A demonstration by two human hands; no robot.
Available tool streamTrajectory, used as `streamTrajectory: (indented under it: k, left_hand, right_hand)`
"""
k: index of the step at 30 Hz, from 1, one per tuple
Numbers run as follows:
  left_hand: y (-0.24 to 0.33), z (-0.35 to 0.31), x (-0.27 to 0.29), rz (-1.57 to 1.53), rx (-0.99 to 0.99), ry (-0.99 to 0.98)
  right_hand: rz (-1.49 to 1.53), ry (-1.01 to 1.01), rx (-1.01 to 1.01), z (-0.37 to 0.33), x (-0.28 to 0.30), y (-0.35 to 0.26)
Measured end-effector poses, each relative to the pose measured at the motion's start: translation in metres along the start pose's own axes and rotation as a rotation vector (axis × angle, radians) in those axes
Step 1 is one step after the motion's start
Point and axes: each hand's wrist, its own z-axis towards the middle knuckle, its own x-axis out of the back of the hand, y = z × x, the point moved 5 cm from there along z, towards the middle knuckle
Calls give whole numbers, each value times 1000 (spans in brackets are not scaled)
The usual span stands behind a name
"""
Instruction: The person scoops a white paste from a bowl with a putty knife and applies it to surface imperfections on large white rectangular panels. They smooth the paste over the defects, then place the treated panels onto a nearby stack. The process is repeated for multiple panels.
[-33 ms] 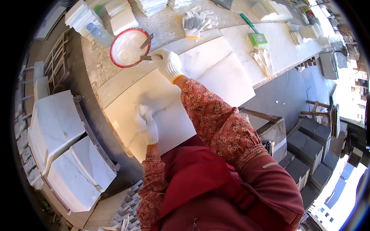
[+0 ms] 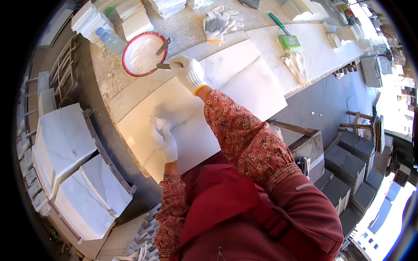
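Observation:
A large white marble-look tile with grey veins lies on the workbench in front of me. My right hand, in a white knit glove, is closed round a flat grey metal scraper. The blade points left, beside the rim of a red-rimmed white bowl. White paste fills the bowl, and a second metal blade leans in it. Over the left part of the tile is my left hand, also gloved, its fingers curled together. Whatever those fingers hold, if anything, cannot be made out.
Beyond the tile lie grey-palmed gloves, a green-handled brush and pale gloves. Plastic bottles stand beside the bowl. Marble slabs are stacked at left, dark tiles at right. A wooden-edged stand is near my right arm.

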Motion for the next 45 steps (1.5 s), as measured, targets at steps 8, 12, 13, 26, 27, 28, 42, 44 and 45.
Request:
streamTrajectory:
  k: [8, 12, 13, 26, 27, 28, 42, 44, 45]
  left_hand:
    - [28, -1, -12, -60, 111, 115]
    - [18, 4, -16, -161, 198, 43]
    - [17, 1, -23, -183, 223, 56]
    - [26, -73, -177, -258, 344, -343]
    - [29, -74, -178, -220, 365, -362]
    - [31, -75, -179, -189, 346, -343]
    - [61, -72, -212, 383, -326, -406]
    - [68, -71, -225, 471, -440, -416]
    - [68, -70, -230, 487, -460, -426]
  right_hand:
    - [362, -76, -269, -106, 104, 23]
    - [283, 62, -415, -163, 193, 55]
    - [246, 114, -452, -174, 214, 64]
    - [-167, 465, -220, -208, 319, 124]
    - [-219, 463, -181, -207, 318, 122]
    - [-271, 460, -142, -205, 318, 121]
    - [-446, 248, -433, -175, 305, 134]
    - [-581, 230, -468, -168, 301, 133]
    - [-604, 231, -473, -164, 300, 133]
